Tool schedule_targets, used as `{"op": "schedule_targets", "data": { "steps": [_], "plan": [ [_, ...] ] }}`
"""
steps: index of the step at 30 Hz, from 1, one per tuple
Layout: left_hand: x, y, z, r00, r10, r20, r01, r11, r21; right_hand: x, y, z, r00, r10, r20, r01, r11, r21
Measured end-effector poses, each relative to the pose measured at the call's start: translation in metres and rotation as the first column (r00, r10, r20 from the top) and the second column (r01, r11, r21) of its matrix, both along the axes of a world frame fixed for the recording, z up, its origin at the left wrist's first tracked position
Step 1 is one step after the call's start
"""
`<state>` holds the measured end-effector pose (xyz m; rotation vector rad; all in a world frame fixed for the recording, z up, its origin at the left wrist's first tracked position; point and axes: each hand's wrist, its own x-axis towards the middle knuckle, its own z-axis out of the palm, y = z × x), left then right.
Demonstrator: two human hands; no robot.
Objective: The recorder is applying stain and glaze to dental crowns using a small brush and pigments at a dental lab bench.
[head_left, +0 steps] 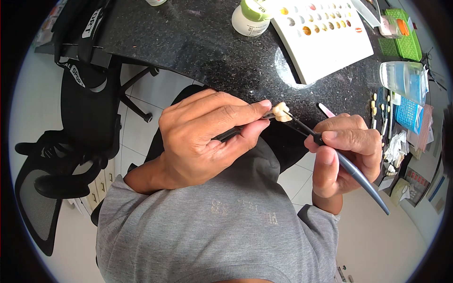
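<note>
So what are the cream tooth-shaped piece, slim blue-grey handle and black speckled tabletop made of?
Cream tooth-shaped piece: probably ceramic or resin; smooth, with glossy highlights.
Slim blue-grey handle: coated metal or plastic, can't tell; even satin sheen.
Black speckled tabletop: looks like polished granite or engineered stone; pale flecks, glossy reflections.

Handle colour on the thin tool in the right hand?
The handle is dark blue-grey, best seen in the head view.

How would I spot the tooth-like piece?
Above the grey shirt, find the left hand and right hand. Between them, at the tip of a dark holder, sits the tooth-like piece. Unlike the slim tool beside it, it's cream and knobbly.
</note>
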<state>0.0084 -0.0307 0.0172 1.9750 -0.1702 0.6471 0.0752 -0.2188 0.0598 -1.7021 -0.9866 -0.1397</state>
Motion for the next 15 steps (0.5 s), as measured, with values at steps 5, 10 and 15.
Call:
{"op": "schedule_targets", "data": {
  "steps": [5, 10, 15],
  "plan": [
    [-0.0026, 0.002, 0.0055, 0.995, -0.063, -0.076, 0.063, 0.998, 0.0, -0.0014, 0.0016, -0.0041, 0.999, -0.031, 0.017, 0.031, 0.999, 0.009],
    [-0.0017, 0.003, 0.005, 0.997, -0.059, -0.052, 0.059, 0.998, -0.006, 0.0008, 0.0034, 0.0012, 1.0, 0.002, 0.019, -0.002, 1.0, -0.017],
    [0.0006, 0.0009, 0.0052, 1.0, -0.014, -0.024, 0.014, 1.0, -0.012, 0.0025, 0.0012, 0.0031, 0.998, 0.056, -0.001, -0.056, 0.998, 0.013]
  ]
}}
